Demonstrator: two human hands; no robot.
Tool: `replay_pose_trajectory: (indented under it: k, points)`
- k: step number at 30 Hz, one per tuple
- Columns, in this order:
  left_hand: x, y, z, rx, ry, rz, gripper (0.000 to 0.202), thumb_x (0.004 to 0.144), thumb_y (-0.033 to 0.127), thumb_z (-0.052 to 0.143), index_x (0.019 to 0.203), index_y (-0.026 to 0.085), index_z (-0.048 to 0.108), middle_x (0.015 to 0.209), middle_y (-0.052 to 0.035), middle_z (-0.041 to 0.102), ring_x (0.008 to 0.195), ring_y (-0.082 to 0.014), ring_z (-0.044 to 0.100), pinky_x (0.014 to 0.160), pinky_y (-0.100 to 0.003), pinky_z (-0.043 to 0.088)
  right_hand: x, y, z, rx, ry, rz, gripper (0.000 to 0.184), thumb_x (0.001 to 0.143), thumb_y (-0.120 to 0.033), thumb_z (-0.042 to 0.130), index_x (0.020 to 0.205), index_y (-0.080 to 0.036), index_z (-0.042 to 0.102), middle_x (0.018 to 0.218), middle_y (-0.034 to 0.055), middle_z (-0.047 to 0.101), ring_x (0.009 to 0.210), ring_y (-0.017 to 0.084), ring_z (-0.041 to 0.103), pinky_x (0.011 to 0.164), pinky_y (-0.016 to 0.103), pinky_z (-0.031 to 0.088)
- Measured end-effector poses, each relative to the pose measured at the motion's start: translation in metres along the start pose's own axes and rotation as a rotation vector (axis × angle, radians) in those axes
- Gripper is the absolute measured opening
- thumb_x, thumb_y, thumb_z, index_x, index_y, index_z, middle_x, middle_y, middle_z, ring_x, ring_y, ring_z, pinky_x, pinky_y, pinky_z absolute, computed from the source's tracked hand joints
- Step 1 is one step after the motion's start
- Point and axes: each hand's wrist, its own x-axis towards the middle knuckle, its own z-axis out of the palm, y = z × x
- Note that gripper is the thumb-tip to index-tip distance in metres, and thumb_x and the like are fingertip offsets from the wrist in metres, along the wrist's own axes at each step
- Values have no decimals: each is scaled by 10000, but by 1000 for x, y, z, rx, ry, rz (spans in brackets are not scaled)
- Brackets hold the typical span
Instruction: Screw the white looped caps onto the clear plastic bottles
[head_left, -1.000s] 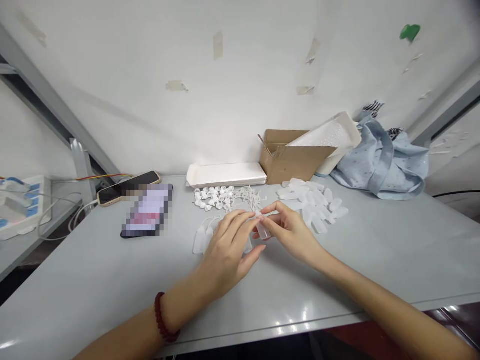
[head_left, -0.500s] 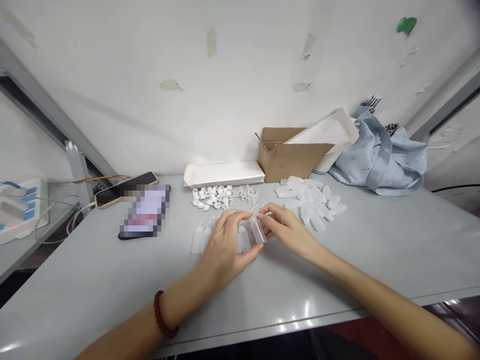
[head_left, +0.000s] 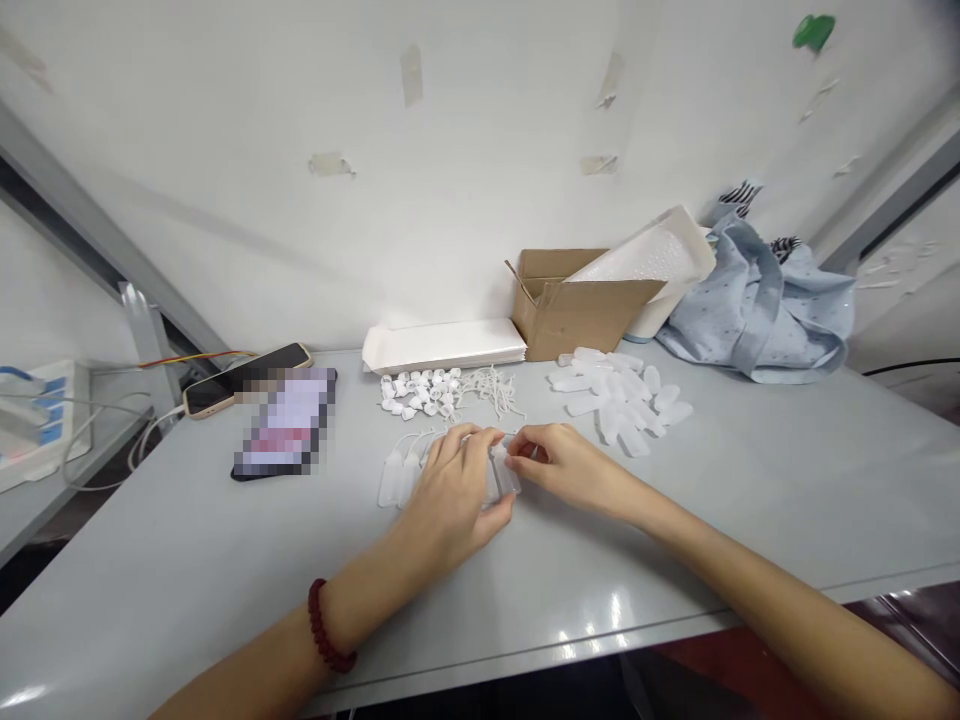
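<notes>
A small translucent plastic bottle (head_left: pixel 508 478) is at the right end of a row near the middle of the table. My left hand (head_left: pixel 448 490) curves over the row, its thumb at the bottle's lower end and its fingertips near the top. My right hand (head_left: pixel 566 465) pinches at the bottle's white top from the right. Other clear bottles (head_left: pixel 391 480) with thin white strings at their tops lie to the left, partly hidden under my left hand. Behind are a heap of white caps (head_left: pixel 420 390) and a bunch of white strings (head_left: pixel 495 390).
Several loose translucent bottles (head_left: pixel 626 405) lie to the right. A stack of white envelopes (head_left: pixel 446 346), a cardboard box (head_left: pixel 596 318) and a blue cloth bag (head_left: pixel 765 315) stand along the wall. Two phones, one with its screen lit (head_left: pixel 289 420), lie at the left.
The bottle has come down and left to the end of the row, with both hands still at it. The camera view has shifted slightly.
</notes>
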Motion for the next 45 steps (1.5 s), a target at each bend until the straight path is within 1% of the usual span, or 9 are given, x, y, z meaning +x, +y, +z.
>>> replay_pose_trajectory:
  k: [10, 19, 24, 28, 33, 36, 38, 42, 45]
  points:
    - [0, 3, -4, 66, -16, 44, 476, 755, 164, 590, 1201, 178, 425, 1115, -135, 570, 1098, -314, 514, 861, -476, 482, 1, 2, 1, 25, -38, -6, 153, 851, -252, 536, 813, -146, 639, 741, 37, 646, 661, 151, 559, 613, 282, 407]
    - [-1, 3, -7, 89, -68, 67, 519, 762, 161, 603, 1247, 128, 421, 1171, -145, 568, 1164, -322, 453, 919, -474, 448, 3, 4, -5, 33, -14, -19, 179, 847, -256, 540, 845, -142, 678, 776, 45, 670, 686, 154, 573, 628, 277, 420]
    - [-1, 1, -13, 99, -40, 88, 532, 798, 202, 602, 1284, 127, 399, 1187, -141, 562, 1162, -320, 441, 928, -488, 435, 10, 8, -24, -90, 143, -6, 178, 843, -234, 526, 829, -153, 684, 774, 41, 680, 680, 155, 580, 631, 274, 415]
    - [1, -3, -15, 84, 19, 54, 419, 867, 223, 529, 1262, 134, 421, 1175, -141, 569, 1162, -309, 450, 930, -489, 435, 17, 22, -45, -261, 341, 28, 155, 837, -188, 522, 879, -159, 669, 840, 55, 691, 708, 169, 598, 649, 277, 418]
    - [5, -10, -17, 47, 69, -33, 293, 911, 211, 445, 1194, 141, 478, 1134, -132, 590, 1116, -290, 488, 906, -492, 450, 24, 38, -64, -536, 481, 105, 218, 860, -128, 468, 945, -155, 667, 921, 82, 709, 789, 210, 622, 651, 289, 390]
    - [6, -14, -16, 54, 98, -50, 232, 911, 203, 437, 1122, 156, 520, 1104, -121, 608, 1101, -292, 491, 904, -507, 447, 25, 40, -67, -660, 445, 127, 252, 888, -119, 430, 992, -147, 658, 1029, 102, 694, 854, 217, 624, 648, 286, 379]
    - [7, -16, -15, 55, 118, -42, 203, 907, 196, 439, 1079, 168, 541, 1081, -110, 621, 1087, -289, 500, 905, -510, 446, 25, 40, -68, -692, 394, 110, 249, 894, -117, 431, 995, -147, 657, 1023, 99, 692, 876, 207, 623, 650, 274, 383]
    - [14, -22, -16, 51, 119, -48, 180, 900, 192, 442, 1017, 167, 577, 1049, -103, 640, 1060, -280, 525, 873, -484, 480, 21, 37, -72, -721, 269, 74, 187, 845, -169, 561, 997, -173, 668, 994, 65, 693, 874, 194, 630, 624, 252, 389]
    - [30, -29, -20, 120, 80, 26, 197, 889, 168, 439, 1008, 168, 596, 1026, -95, 649, 1034, -269, 541, 857, -465, 497, 18, 36, -73, -788, 203, 59, 262, 791, -136, 616, 1046, -159, 670, 1068, 100, 671, 934, 239, 622, 635, 274, 387]
